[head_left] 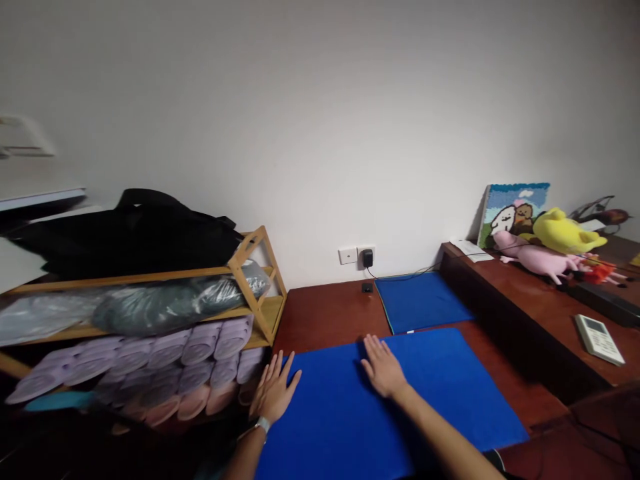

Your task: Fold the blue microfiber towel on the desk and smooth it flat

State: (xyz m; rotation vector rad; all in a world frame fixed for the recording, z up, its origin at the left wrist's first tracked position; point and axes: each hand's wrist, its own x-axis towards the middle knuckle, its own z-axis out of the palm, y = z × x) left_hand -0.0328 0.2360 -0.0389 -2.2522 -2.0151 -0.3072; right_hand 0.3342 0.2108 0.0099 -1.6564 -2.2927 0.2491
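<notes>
Across the table (325, 313) lies a blue mat (340, 420). The right hand (385, 368) is over it, the left hand (276, 390) at its left edge (pale band (263, 425) on that wrist), both released, fingers extended.

Black bag (150, 235) atop a wooden rack (271, 312) at nine o'clock from centre, lilac slippers (167, 345) at eight, dog picture (517, 208) behind a yellow plush (564, 231) and a pink plush (535, 257) at three, white device (599, 340) between three and four

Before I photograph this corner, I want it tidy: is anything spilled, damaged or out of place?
Nothing looks spilled or damaged. The yellow plush and pink plush seem untidy, lying jumbled together on the brown ledge.
</notes>
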